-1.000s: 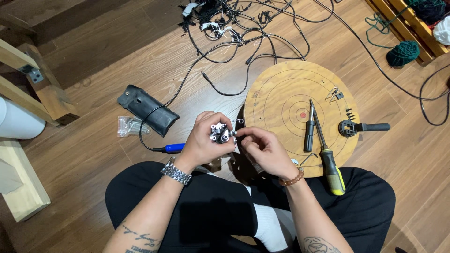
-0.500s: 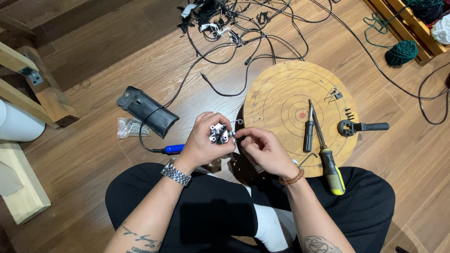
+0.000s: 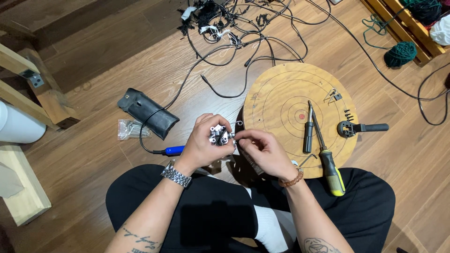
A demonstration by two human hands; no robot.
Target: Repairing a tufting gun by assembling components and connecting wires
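Small metal assembly is gripped in left hand and held up over the lap for access; right hand is pinched on its wire end. Screwdrivers are parked on round plywood disc, within reach.

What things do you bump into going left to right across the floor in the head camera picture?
White cylinder → clear bag of small parts → black pouch → left hand holding a small metal part → right hand → black-handled screwdriver → yellow-handled screwdriver → black-handled tool → green yarn ball.
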